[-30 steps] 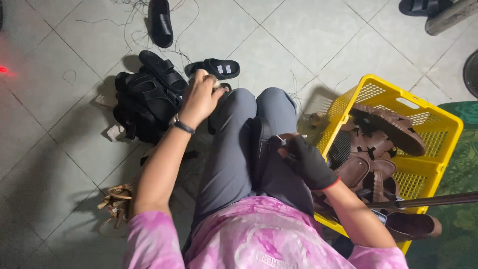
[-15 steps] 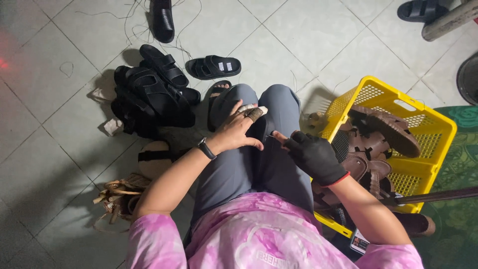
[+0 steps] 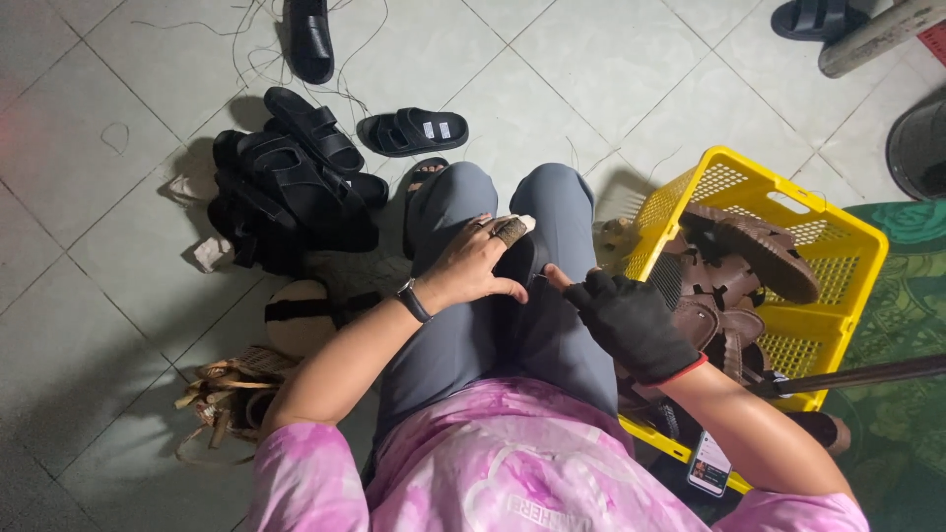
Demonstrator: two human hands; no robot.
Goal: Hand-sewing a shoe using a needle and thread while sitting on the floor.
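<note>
I sit on a tiled floor with my grey-trousered knees drawn up. A black sandal [image 3: 524, 264] lies in my lap between my thighs. My left hand [image 3: 475, 262], bare with a wristwatch and a wrapped fingertip, rests on top of that sandal and grips it. My right hand [image 3: 631, 320] wears a black fingerless glove and holds the sandal's near right side, thumb pressed to it. Much of the sandal is hidden under both hands.
A pile of black sandals [image 3: 296, 187] lies left of my knees, with single ones [image 3: 412, 131] beyond. A yellow plastic crate [image 3: 788, 222] of brown sandals [image 3: 751, 251] stands at my right. A roll [image 3: 301, 315] and straw-like fibres [image 3: 229, 394] lie at my left hip; a phone [image 3: 709, 463] by the crate.
My left hand came back from the black sandal pile to my lap and now rests on the sandal. My right hand has closed in against the same sandal.
</note>
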